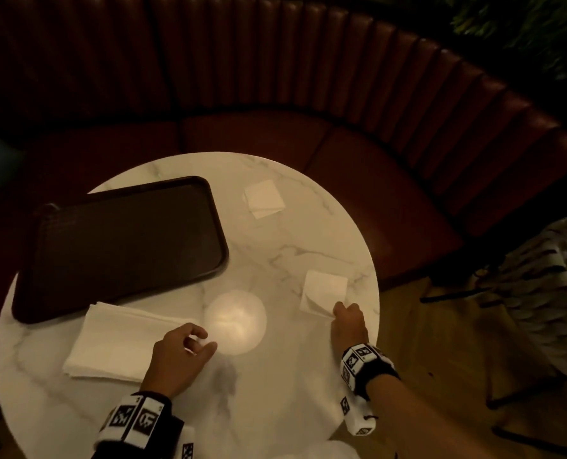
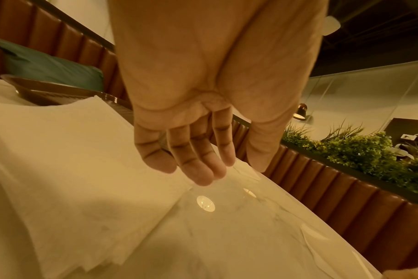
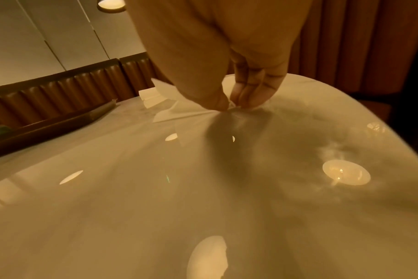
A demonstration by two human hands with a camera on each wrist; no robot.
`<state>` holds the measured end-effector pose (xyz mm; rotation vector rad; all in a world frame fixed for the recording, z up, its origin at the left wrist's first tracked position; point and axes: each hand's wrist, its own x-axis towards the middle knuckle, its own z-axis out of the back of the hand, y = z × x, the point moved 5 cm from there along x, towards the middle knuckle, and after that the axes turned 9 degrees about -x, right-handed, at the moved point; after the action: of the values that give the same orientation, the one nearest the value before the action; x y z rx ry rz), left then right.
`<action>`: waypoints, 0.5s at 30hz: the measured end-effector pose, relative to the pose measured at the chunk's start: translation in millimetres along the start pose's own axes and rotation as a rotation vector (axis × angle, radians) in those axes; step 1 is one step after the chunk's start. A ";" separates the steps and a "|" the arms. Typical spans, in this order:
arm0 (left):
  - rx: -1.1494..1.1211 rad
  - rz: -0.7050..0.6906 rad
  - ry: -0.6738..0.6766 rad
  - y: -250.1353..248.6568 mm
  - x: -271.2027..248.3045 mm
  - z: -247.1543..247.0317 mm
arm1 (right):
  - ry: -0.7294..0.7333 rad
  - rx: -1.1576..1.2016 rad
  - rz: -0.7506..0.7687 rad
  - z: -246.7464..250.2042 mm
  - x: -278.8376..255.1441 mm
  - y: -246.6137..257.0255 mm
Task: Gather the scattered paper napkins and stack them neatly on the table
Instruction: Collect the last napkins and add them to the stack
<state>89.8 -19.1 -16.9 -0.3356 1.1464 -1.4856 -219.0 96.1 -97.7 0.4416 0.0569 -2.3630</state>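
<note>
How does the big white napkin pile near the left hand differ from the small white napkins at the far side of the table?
The large white paper napkin stack lies near, beside the dark tray, close to the left hand. The small white folded napkins lie far, away from both hands. The stack looks bigger and thicker; the far ones are few and shifted apart. Both rest on the round marble table.

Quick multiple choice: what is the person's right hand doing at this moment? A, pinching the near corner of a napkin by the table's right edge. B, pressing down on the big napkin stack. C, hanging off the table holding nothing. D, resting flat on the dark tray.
A: the right hand pinches the near corner of the napkin, whose paper bunches at the fingertips in the right wrist view.
</note>
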 end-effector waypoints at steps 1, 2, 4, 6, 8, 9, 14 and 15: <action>-0.004 0.001 -0.005 -0.3 -1.2 1.0 | -0.002 -0.007 0.006 -0.6 0.0 -1.9; -0.009 0.003 -0.013 -0.3 -2.3 2.4 | -0.007 -0.008 0.012 -2.7 -0.5 -3.7; -0.015 0.009 -0.036 0.6 -4.1 6.6 | -0.053 0.041 0.012 -4.3 -2.7 -5.5; -0.007 0.018 -0.054 1.9 -5.8 11.2 | -0.080 0.227 -0.069 -1.0 -3.8 -6.4; -0.019 0.025 -0.076 2.7 -8.0 16.2 | -0.074 0.408 -0.235 4.3 1.3 -7.7; -0.025 0.024 -0.089 3.4 -8.6 18.8 | -0.060 0.467 -0.318 7.5 4.7 -7.1; -0.026 0.037 -0.132 7.9 -11.8 32.1 | 0.139 0.368 -0.444 9.7 23.8 3.6; -0.027 0.040 -0.141 8.4 -12.3 34.6 | 0.167 0.366 -0.435 10.2 25.4 6.0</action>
<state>124.2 -22.9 -2.3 -0.4268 1.0551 -1.3900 -235.3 73.4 -96.0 0.8781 -0.2286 -2.7654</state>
